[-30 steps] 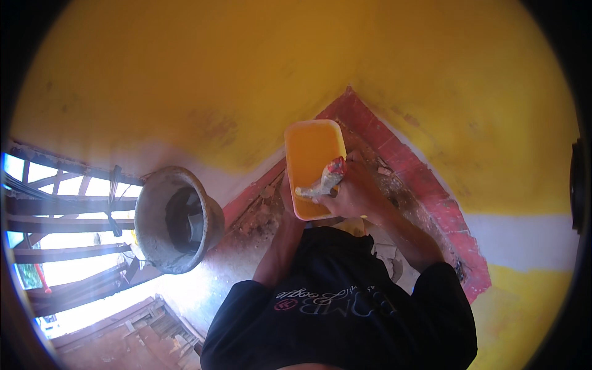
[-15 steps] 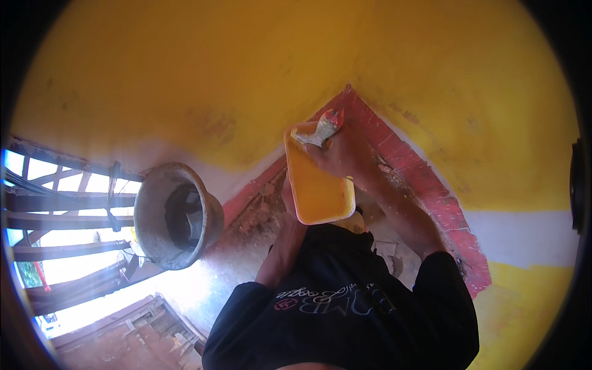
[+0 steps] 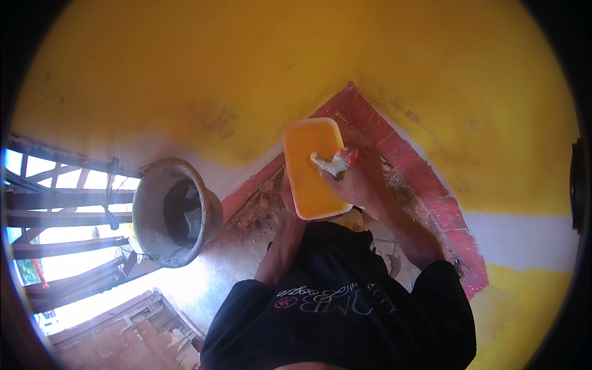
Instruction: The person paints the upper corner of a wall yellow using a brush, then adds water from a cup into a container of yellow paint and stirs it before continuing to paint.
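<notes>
Two grips are in view, each closed on something. The right grip (image 3: 361, 180) is clasped round a paintbrush (image 3: 338, 162), its red-marked end toward the right and its pale, smeared bristles pointing left. The brush head lies over the middle of a shallow tray (image 3: 303, 139), orange-yellow inside with a paler rim; whether the bristles touch its inner surface cannot be told. The left grip (image 3: 288, 196) holds the tray by its left long edge, nearer the close end, with most of the fingers hidden. The tray's near edge is just beyond the person's dark shirt (image 3: 339, 302). Around the hands, a red band (image 3: 398, 148) forms a corner beyond the tray's far edge, with rubble (image 3: 256, 211) on the ground inside it. Yellow walls (image 3: 444, 92) rise behind. Well apart on the left, a grey basin (image 3: 155, 228) with a dark interior is near wooden slats (image 3: 68, 199), bright light showing between them.
</notes>
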### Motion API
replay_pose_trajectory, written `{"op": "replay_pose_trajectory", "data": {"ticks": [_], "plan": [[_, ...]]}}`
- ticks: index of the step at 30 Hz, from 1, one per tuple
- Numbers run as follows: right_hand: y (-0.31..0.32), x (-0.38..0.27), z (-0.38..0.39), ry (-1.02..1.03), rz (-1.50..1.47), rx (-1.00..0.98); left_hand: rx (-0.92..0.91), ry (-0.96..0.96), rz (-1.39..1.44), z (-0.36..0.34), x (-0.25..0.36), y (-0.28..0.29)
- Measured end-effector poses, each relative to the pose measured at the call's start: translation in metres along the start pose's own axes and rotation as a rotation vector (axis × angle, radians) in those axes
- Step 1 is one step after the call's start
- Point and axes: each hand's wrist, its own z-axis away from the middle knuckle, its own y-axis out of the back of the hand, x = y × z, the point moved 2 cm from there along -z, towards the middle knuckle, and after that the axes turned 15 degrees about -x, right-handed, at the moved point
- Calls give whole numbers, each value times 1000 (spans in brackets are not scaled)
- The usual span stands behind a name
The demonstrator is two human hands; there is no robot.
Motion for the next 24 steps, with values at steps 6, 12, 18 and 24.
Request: {"op": "replay_pose_trajectory", "data": {"ticks": [6,12,18,24], "plan": [[0,5,13,24,-169,-144,-23,20,11,-7,5,-10],[10,-5,14,125,-216,-200,-36,43,-10,-8,5,11],[8,4,8,104,-413,-156,13,33,-118,-10,8,25],[19,13,1,159,-206,-302,-47,35,-172,-20,9,-11]]}}
